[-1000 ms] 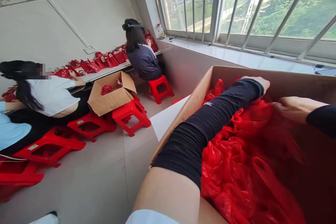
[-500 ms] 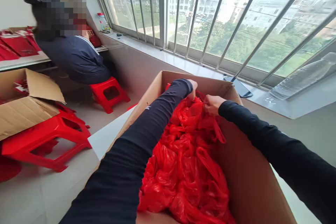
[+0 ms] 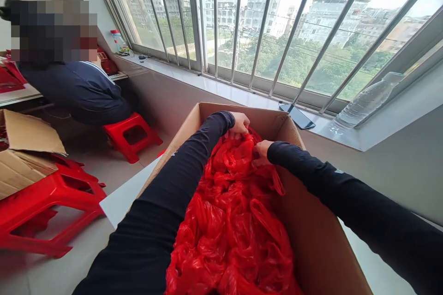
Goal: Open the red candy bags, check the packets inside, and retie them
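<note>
Crumpled red plastic bags (image 3: 228, 221) fill a deep cardboard box (image 3: 321, 239), several of them with loose handles sticking up. Near the box's far end, my left hand (image 3: 239, 124) has its fingers curled down onto a red plastic bag (image 3: 238, 154). Beside it on the right, my right hand (image 3: 263, 151) grips the same heap of red plastic, its fingertips partly sunk in the folds. Dark sleeves cover both forearms, which reach over the box's sides.
Ahead, a barred window has a sill with a phone (image 3: 298, 117) and a clear plastic bottle (image 3: 367, 101). Leftward, a person (image 3: 76, 87) sits on a red stool (image 3: 133, 136). An open carton (image 3: 27, 147) rests on another red stool (image 3: 51, 207).
The view has shifted, so the room appears farther left and the box slightly lower. My left hand has turned with its fingers lower on the bag; my right hand stays at the plastic.
</note>
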Tool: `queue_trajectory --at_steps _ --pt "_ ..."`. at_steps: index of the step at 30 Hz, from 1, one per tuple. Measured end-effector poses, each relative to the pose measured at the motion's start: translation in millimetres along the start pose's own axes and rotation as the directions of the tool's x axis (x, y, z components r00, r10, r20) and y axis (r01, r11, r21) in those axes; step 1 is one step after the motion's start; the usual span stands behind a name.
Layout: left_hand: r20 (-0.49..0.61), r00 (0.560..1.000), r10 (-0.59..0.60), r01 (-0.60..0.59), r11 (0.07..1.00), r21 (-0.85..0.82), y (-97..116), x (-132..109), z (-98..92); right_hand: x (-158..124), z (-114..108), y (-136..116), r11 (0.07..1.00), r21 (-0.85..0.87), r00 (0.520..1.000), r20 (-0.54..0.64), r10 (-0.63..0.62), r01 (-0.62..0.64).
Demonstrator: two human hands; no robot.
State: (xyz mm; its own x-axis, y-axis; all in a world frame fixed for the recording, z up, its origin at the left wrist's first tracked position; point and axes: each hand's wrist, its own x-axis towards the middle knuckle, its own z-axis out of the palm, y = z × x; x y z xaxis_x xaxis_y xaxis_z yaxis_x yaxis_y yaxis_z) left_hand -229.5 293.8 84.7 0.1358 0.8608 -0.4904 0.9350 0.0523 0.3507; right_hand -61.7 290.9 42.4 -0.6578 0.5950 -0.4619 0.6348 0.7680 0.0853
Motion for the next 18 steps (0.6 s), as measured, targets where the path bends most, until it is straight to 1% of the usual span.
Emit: queue_trajectory --at_steps 7,9,14,18 --pt "0.022 1.000 0.008 -0.006 0.996 -0.092 -10.1 -4.3 -4.1 1.5 -6.5 -0.6 0.999 -0.036 0.999 -0.016 -0.035 0.035" --pt "0.026 1.000 0.016 -0.013 0.995 -0.103 -11.4 -4.0 -4.0 -1.2 -7.8 -1.6 0.997 -0.039 0.998 0.004 -0.067 0.067" --pt "0.022 1.000 0.002 0.000 0.996 -0.092 -9.5 -4.3 -2.7 -6.4 -8.1 -4.9 0.979 -0.009 0.977 0.072 -0.202 0.203" --pt "0.013 1.000 -0.020 0.021 0.998 -0.064 -5.2 -8.2 -2.9 -7.5 -7.3 -4.9 0.981 0.010 0.974 0.120 -0.191 0.191"
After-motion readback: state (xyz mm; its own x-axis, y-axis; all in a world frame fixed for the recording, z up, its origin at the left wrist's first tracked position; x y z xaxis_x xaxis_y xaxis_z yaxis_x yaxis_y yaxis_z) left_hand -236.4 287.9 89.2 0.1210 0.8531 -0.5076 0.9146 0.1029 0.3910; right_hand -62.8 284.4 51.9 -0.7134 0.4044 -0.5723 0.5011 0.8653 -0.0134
